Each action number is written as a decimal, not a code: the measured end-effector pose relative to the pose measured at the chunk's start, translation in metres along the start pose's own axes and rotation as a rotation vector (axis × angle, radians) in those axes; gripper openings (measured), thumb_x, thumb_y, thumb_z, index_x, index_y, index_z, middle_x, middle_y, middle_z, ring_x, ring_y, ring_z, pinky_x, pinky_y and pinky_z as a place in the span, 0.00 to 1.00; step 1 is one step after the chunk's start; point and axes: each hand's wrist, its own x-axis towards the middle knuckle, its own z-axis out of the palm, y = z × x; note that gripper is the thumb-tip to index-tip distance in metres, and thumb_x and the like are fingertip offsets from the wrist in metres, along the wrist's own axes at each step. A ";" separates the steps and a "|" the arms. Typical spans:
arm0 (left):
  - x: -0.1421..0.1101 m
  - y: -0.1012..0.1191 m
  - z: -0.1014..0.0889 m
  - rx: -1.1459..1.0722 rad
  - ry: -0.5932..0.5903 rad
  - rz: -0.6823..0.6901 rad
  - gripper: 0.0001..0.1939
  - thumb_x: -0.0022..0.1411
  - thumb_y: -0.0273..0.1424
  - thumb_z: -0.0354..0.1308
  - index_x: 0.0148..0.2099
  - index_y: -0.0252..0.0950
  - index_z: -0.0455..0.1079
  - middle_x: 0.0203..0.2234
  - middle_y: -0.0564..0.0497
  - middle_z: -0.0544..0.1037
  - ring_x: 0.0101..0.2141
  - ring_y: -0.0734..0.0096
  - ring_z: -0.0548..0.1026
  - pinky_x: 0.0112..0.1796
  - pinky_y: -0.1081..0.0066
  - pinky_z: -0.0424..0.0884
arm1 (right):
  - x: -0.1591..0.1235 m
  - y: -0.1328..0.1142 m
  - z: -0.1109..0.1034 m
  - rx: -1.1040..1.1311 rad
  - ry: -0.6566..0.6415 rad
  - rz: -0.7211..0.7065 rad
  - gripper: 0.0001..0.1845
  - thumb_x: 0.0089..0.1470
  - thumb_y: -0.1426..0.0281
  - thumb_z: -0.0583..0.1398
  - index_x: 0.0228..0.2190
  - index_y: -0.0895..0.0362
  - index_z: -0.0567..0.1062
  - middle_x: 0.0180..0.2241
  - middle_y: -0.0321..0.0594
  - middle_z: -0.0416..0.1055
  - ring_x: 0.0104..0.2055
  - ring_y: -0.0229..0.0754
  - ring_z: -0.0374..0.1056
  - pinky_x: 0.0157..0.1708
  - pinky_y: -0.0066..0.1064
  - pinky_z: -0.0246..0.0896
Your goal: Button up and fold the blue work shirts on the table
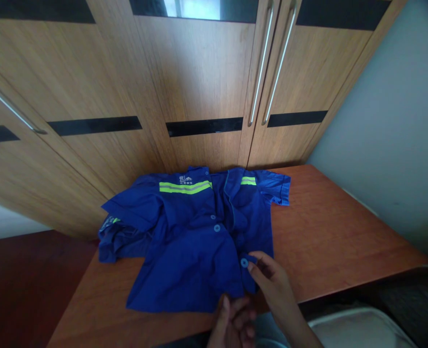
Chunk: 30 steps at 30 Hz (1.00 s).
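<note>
A blue short-sleeved work shirt (188, 246) with yellow-green reflective strips lies front up on a table. Its front is partly open, and its right-hand panel (253, 212) is folded back at the collar. My right hand (273, 280) pinches the front edge of that panel between thumb and fingers, beside a round blue button (244, 262). Lower down, my left hand (233, 321) is closed at the bottom hem, thumb against the cloth and fingers curled. Two more buttons (217, 228) show higher up the front.
Another bunched blue garment (123, 241) lies partly under the shirt's left sleeve. Behind the reddish wooden table (326, 227) stands a wooden cabinet (199, 67) with long metal handles (281, 63). A pale wall (391, 125) rises at the right. A light-coloured seat-like object (359, 328) is at bottom right.
</note>
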 end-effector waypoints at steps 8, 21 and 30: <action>0.014 0.027 0.027 -0.305 0.254 0.298 0.16 0.42 0.29 0.73 0.30 0.34 0.69 0.24 0.55 0.74 0.22 0.81 0.70 0.23 0.82 0.66 | -0.004 -0.007 -0.007 -0.074 0.052 -0.059 0.17 0.46 0.57 0.65 0.33 0.57 0.78 0.23 0.37 0.70 0.26 0.39 0.66 0.25 0.27 0.63; -0.021 0.073 0.027 0.641 0.507 0.799 0.17 0.49 0.44 0.65 0.26 0.35 0.69 0.21 0.55 0.69 0.27 0.71 0.68 0.29 0.77 0.65 | -0.012 -0.038 0.026 -0.394 -0.198 -0.472 0.07 0.56 0.73 0.57 0.33 0.55 0.76 0.31 0.39 0.72 0.35 0.39 0.69 0.35 0.27 0.63; -0.019 0.085 0.014 0.908 0.494 0.838 0.16 0.51 0.43 0.63 0.22 0.35 0.69 0.18 0.54 0.70 0.22 0.71 0.67 0.24 0.76 0.64 | -0.010 -0.039 0.032 -0.359 -0.267 -0.368 0.07 0.55 0.74 0.58 0.32 0.54 0.77 0.32 0.38 0.73 0.35 0.39 0.69 0.36 0.26 0.63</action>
